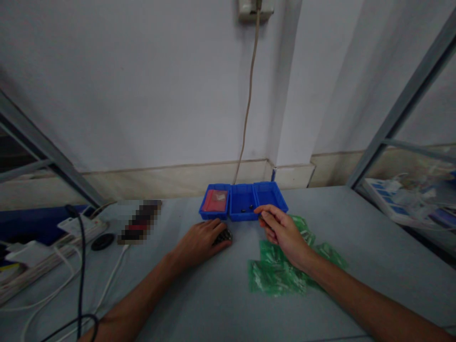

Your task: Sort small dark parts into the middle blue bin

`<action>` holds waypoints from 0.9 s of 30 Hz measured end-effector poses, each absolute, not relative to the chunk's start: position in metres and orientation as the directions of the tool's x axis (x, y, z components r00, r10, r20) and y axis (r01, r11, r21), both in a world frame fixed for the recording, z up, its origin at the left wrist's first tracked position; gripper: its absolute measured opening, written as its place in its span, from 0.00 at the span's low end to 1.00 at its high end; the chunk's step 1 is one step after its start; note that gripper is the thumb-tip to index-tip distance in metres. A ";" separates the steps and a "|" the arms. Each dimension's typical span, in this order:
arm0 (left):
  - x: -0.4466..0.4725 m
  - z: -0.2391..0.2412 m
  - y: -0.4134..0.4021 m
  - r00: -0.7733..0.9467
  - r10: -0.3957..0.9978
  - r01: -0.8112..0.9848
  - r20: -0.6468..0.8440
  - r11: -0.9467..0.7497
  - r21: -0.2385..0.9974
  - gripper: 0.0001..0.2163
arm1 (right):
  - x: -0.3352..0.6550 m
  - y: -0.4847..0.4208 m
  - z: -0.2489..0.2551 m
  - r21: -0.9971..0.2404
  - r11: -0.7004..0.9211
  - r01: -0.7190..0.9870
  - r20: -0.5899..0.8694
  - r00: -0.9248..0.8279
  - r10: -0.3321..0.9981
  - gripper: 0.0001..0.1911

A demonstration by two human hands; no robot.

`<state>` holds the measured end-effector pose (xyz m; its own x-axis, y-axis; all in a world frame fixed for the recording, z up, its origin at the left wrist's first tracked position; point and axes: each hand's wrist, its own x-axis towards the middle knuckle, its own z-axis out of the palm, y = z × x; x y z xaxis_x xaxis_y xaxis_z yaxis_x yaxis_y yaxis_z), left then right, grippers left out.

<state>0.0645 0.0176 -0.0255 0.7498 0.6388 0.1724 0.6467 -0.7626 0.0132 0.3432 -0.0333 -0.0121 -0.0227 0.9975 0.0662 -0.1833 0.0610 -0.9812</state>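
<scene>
My left hand (203, 240) lies on the table with its fingers and thumb curled around a cluster of small dark, shiny parts (223, 236). My right hand (281, 232) is raised in front of the blue bins, thumb and fingers pinched together; whatever is between them is too small to make out. Beneath the right hand and forearm lie several green plastic bags (274, 280) with small pieces showing through. A couple of small dark pieces sit in the middle blue bin (242, 197). The left blue bin (203, 214) holds a red zip bag (215, 201).
The right blue bin (269, 192) stands at the back by the wall. A blurred-out dark object (140, 223), a black round disc (103, 242) and a power strip (53, 259) with cables are on the left. White-and-blue trays (386, 199) lie beyond the right metal frame (402, 102).
</scene>
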 end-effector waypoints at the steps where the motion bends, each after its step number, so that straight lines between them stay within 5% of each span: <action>1: 0.064 -0.026 0.018 0.751 0.636 0.644 0.177 -0.765 0.016 0.15 | 0.343 -0.034 -0.012 -0.987 0.123 -0.107 0.124 -0.002 0.992 0.18; 5: 0.063 -0.027 0.018 0.750 0.630 0.636 0.200 -0.770 0.042 0.17 | 0.344 -0.040 -0.011 -0.872 0.429 0.235 0.444 0.010 0.896 0.12; 9: 0.064 -0.027 0.018 0.743 0.638 0.640 0.202 -0.766 0.066 0.17 | 0.343 -0.047 -0.010 -0.752 0.559 0.349 0.569 -0.083 0.818 0.11; 20: 0.064 -0.027 0.017 0.747 0.637 0.638 0.191 -0.767 0.060 0.17 | 0.344 -0.042 -0.012 -0.821 0.482 0.304 0.485 -0.074 0.872 0.04; 27: 0.064 -0.028 0.018 0.740 0.642 0.645 0.198 -0.762 0.062 0.16 | 0.342 -0.038 -0.012 -0.943 0.314 0.108 0.308 -0.068 0.949 0.12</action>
<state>0.0639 0.0179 -0.0276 0.7402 0.6425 0.1984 0.6448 -0.7619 0.0617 0.3422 -0.0380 -0.0121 -0.0678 0.9488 0.3084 0.1075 0.3143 -0.9432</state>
